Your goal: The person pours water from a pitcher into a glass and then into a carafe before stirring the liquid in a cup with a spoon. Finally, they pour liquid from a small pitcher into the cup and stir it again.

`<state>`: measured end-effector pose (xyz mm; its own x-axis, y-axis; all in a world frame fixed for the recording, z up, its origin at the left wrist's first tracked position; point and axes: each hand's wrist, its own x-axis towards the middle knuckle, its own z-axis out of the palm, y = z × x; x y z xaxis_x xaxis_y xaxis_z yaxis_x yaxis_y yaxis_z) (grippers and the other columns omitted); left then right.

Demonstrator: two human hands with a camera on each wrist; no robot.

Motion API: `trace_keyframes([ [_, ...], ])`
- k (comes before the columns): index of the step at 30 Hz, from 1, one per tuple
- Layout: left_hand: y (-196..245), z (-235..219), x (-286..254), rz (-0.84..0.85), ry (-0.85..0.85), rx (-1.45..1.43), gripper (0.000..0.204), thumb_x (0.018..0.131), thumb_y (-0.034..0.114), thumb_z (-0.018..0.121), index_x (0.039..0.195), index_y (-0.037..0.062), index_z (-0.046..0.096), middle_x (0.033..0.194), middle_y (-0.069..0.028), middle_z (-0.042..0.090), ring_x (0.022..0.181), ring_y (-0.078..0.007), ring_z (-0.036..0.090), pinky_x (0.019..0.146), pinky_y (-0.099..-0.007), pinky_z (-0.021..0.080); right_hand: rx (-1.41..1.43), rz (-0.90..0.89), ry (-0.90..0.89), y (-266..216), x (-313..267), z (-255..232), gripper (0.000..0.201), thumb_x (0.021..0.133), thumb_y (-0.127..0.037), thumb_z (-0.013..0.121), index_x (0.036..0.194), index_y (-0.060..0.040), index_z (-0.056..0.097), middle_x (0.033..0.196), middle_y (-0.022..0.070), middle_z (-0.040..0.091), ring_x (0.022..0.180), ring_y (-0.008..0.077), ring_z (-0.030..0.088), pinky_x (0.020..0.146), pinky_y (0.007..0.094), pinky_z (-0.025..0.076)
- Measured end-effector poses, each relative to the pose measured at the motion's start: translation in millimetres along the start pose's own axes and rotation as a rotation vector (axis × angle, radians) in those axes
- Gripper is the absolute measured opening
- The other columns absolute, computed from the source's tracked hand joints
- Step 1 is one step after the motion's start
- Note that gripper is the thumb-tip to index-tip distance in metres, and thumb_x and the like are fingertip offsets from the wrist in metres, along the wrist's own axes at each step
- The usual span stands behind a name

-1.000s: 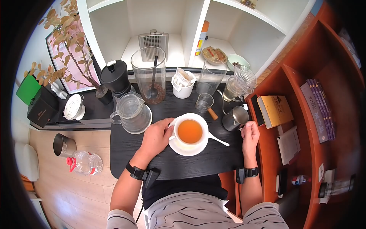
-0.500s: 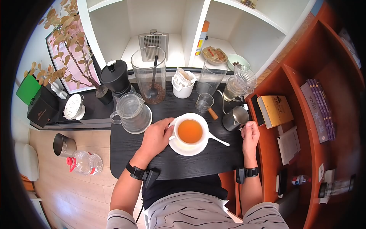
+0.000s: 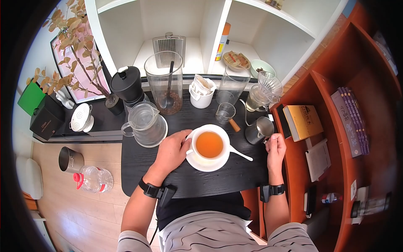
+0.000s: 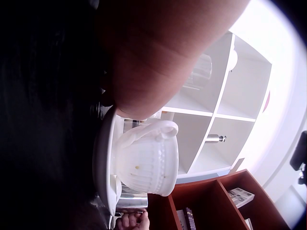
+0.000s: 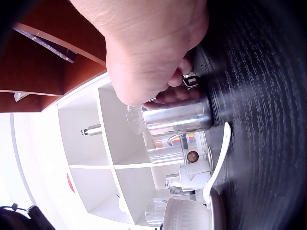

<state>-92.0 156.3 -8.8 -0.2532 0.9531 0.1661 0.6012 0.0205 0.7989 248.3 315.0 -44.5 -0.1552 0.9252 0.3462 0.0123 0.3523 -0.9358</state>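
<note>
Plainly, the head view shows a teacup (image 3: 209, 145) of amber liquid on its saucer (image 3: 210, 167), upon the black table (image 3: 239, 178). The left hand (image 3: 171, 152) touches the saucer at nine o'clock, fingers gently bent; whether they pinch it, I cannot tell. A white spoon (image 3: 241, 155) points toward four o'clock. The right hand (image 3: 275, 152) curls closed round the handle of the steel pitcher (image 3: 254, 131), at two o'clock from the teacup; the glass server (image 3: 147, 124) sits at ten.

In the left wrist view, the teacup's handle points toward one o'clock, and the pitcher is at six.

In the right wrist view, curled fingers grip the upright pitcher's handle; the spoon lies toward five o'clock.
</note>
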Motion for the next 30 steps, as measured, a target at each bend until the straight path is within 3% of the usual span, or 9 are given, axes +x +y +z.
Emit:
trace_keyframes([
  [5,-3.1,2.0,0.2,0.001,0.001,0.003,0.032,0.097,0.009,0.066,0.128,0.0036,0.073,0.103,-0.0195,0.076,0.084,-0.0353,0.073,0.077,-0.0433,0.057,0.005,0.007,-0.002,1.7,0.2,-0.9,0.026,0.115,-0.021,0.055,0.093,-0.0068,0.056,0.074,-0.0036,0.051,0.063,0.0040,0.042,0.056,0.0225,0.034],
  [7,-9.4,5.8,0.2,0.075,0.050,0.002,0.036,0.097,0.005,0.068,0.132,0.0056,0.072,0.084,-0.0143,0.071,0.068,-0.0239,0.068,0.066,-0.0355,0.054,0.007,0.008,-0.003,2.2,0.2,-1.2,0.026,0.115,-0.022,0.055,0.093,-0.0068,0.056,0.075,-0.0035,0.051,0.063,0.0040,0.042,0.056,0.0225,0.034],
  [10,-7.9,5.0,-0.1,0.080,0.053,0.003,0.036,0.096,0.004,0.068,0.132,0.0056,0.072,0.084,-0.0140,0.071,0.067,-0.0234,0.067,0.066,-0.0354,0.054,0.011,0.012,-0.002,1.5,-0.1,-1.0,0.026,0.115,-0.022,0.055,0.093,-0.0068,0.056,0.075,-0.0035,0.051,0.063,0.0040,0.042,0.056,0.0225,0.034],
  [14,-2.3,1.7,0.1,0.008,0.006,0.003,0.032,0.096,0.009,0.066,0.128,0.0033,0.073,0.102,-0.0197,0.076,0.082,-0.0349,0.073,0.076,-0.0430,0.057,0.000,-0.004,-0.008,2.6,0.3,-0.6,0.025,0.115,-0.022,0.054,0.094,-0.0080,0.055,0.074,-0.0045,0.048,0.062,0.0038,0.040,0.055,0.0224,0.033],
  [16,-8.4,5.4,0.1,0.072,0.049,0.002,0.037,0.096,0.004,0.068,0.133,0.0057,0.072,0.084,-0.0134,0.071,0.067,-0.0223,0.066,0.066,-0.0346,0.054,-0.013,-0.016,-0.013,3.1,0.6,-0.3,0.024,0.115,-0.021,0.053,0.095,-0.0090,0.054,0.073,-0.0053,0.045,0.060,0.0036,0.038,0.054,0.0221,0.032],
  [22,-10.2,6.1,0.0,0.064,0.040,-0.003,0.037,0.097,0.005,0.069,0.133,0.0060,0.072,0.084,-0.0122,0.071,0.067,-0.0212,0.066,0.066,-0.0341,0.054,0.018,0.008,-0.011,1.9,-0.5,-1.6,0.026,0.115,-0.023,0.055,0.094,-0.0069,0.057,0.075,-0.0040,0.051,0.063,0.0039,0.042,0.056,0.0226,0.034],
  [23,-8.1,5.0,-0.1,0.063,0.042,0.000,0.037,0.097,0.005,0.069,0.133,0.0060,0.072,0.084,-0.0122,0.071,0.067,-0.0212,0.066,0.066,-0.0341,0.054,0.014,0.012,-0.009,1.5,-0.5,-1.8,0.026,0.115,-0.023,0.055,0.094,-0.0069,0.057,0.075,-0.0039,0.051,0.063,0.0039,0.042,0.056,0.0227,0.033],
  [25,-1.8,2.7,0.0,-0.003,0.014,-0.013,0.031,0.097,0.011,0.068,0.126,0.0059,0.074,0.095,-0.0183,0.075,0.079,-0.0342,0.072,0.073,-0.0431,0.057,0.014,0.016,-0.009,2.1,0.0,-1.4,0.026,0.115,-0.023,0.055,0.094,-0.0070,0.057,0.075,-0.0038,0.051,0.063,0.0038,0.042,0.056,0.0227,0.033],
  [30,-3.9,3.7,0.1,0.003,0.018,-0.015,0.031,0.097,0.011,0.068,0.127,0.0069,0.074,0.093,-0.0177,0.075,0.078,-0.0333,0.072,0.072,-0.0428,0.056,-0.056,-0.003,-0.007,4.0,0.6,-2.3,0.025,0.116,-0.024,0.052,0.096,-0.0078,0.055,0.072,-0.0041,0.048,0.060,0.0041,0.041,0.054,0.0222,0.032],
])
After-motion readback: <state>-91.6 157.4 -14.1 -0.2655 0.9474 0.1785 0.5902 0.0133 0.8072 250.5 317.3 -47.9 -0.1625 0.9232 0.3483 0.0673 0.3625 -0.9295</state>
